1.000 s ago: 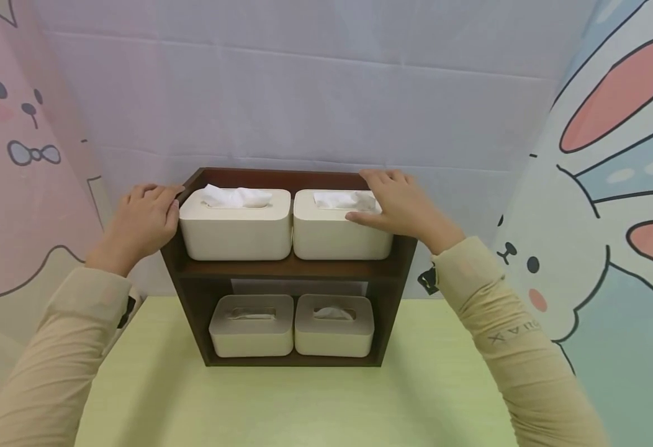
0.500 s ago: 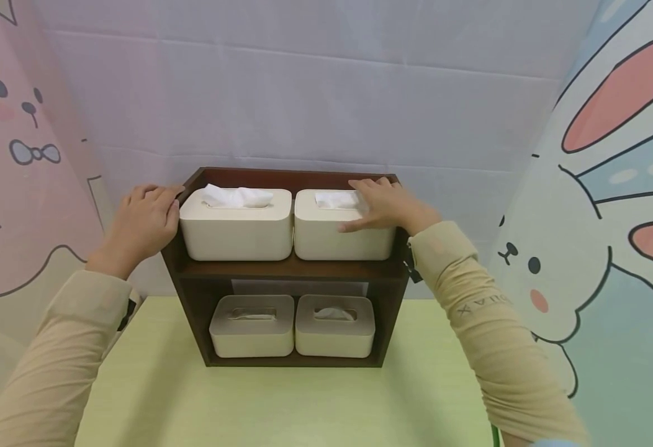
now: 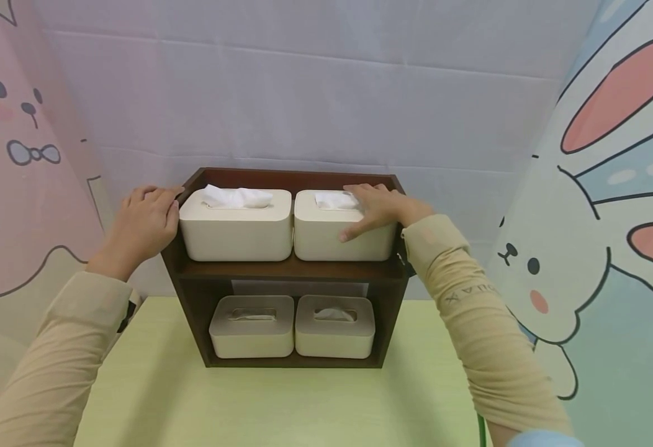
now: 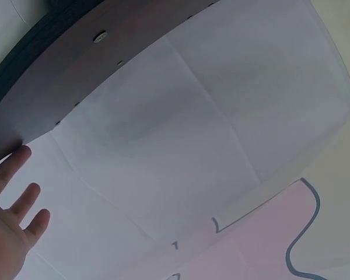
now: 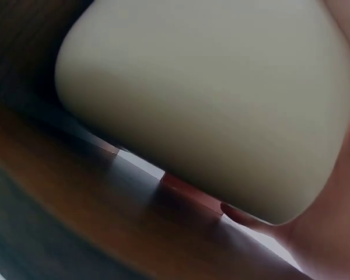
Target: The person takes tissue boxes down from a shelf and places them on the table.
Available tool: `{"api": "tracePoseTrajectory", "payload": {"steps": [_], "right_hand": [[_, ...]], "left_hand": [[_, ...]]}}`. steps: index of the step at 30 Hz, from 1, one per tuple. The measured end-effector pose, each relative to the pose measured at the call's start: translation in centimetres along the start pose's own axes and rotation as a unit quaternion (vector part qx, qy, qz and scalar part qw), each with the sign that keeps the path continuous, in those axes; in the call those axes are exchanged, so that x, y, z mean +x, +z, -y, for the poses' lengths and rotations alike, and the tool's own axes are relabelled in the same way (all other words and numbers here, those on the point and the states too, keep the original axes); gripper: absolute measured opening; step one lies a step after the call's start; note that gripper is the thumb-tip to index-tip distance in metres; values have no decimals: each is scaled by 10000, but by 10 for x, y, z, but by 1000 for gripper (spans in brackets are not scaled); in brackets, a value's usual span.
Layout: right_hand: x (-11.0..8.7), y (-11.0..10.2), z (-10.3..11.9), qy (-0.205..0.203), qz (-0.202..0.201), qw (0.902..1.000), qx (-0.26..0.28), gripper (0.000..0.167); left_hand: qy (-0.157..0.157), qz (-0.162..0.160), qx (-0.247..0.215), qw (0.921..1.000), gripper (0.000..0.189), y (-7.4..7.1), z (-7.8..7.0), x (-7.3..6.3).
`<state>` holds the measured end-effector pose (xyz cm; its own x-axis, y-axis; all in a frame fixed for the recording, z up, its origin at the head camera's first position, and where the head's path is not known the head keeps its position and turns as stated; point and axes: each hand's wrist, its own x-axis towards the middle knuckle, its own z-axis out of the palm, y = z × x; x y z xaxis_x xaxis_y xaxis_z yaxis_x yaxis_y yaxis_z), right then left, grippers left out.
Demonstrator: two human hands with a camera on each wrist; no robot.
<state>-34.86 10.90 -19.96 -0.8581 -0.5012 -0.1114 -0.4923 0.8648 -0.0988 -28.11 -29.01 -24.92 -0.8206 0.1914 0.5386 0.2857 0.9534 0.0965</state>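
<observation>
A dark brown two-tier shelf (image 3: 293,268) holds cream tissue boxes, two on each tier. My left hand (image 3: 142,223) rests at the top of its left side. In the left wrist view, one fingertip (image 4: 24,151) touches the side panel (image 4: 58,93) and other fingers stick out free. My right hand (image 3: 379,208) grips the upper right tissue box (image 3: 321,239), thumb on the front face and fingers over the top. That box (image 5: 210,99) fills much of the right wrist view, a fingertip showing by its edge. The upper left tissue box (image 3: 237,239) stands beside it.
Lower left (image 3: 252,341) and lower right (image 3: 334,341) tissue boxes sit on the bottom tier. The shelf stands on a pale yellow-green table (image 3: 293,406). A white cloth wall (image 3: 304,93) is close behind, with cartoon-printed panels at both sides.
My right hand has moved left and slightly down onto the upper right tissue box, its thumb now on the front face. The left hand and all the boxes look unmoved.
</observation>
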Motion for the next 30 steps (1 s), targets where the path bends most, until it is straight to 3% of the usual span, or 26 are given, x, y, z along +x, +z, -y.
{"api": "tracePoseTrajectory", "payload": {"steps": [13,30], "right_hand": [[-1,-1,0,-61,5,9999,-123,104],[-4,3,0,-152,-411,9985,-322,102]], "left_hand": [[14,-187,67,9998,39,2,-1,-2],[-8,-384,-29,9993,37,4,1,-2]]}}
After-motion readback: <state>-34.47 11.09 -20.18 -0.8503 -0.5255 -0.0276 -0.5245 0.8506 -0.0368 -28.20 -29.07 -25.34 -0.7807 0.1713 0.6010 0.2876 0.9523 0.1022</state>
